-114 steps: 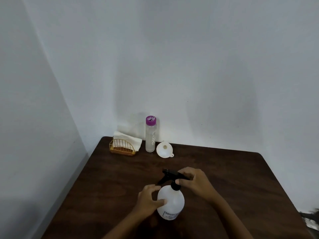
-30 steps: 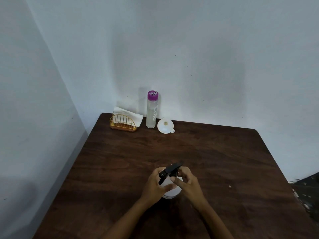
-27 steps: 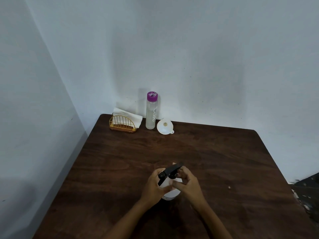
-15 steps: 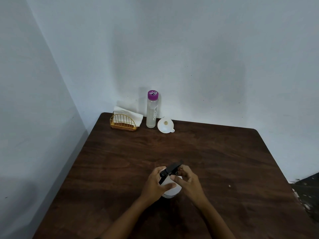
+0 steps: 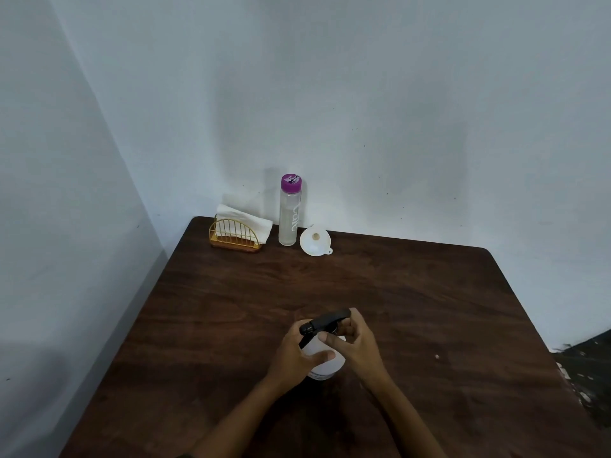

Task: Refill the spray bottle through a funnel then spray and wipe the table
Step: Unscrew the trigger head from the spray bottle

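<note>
1. Both grips are engaged. The left grip (image 5: 294, 355) is wrapped round the white body of the spray bottle (image 5: 322, 365), thumb across its front. The right grip (image 5: 357, 348) pinches the collar under the black trigger head (image 5: 325, 320).
2. The spray bottle stands upright on the surface (image 5: 413, 292), near centre.
3. Change: compared with nearly four seconds ago, the trigger head sits at a different angle. Over the last second it has barely turned. It remains on the neck.
4. Judgement: unscrewing appears under way but incomplete, so refilling cannot yet begin.
5. The funnel (image 5: 314, 241) lies at the far edge, just right of the capped water bottle (image 5: 290, 213). Both are well apart from the grips.
</note>
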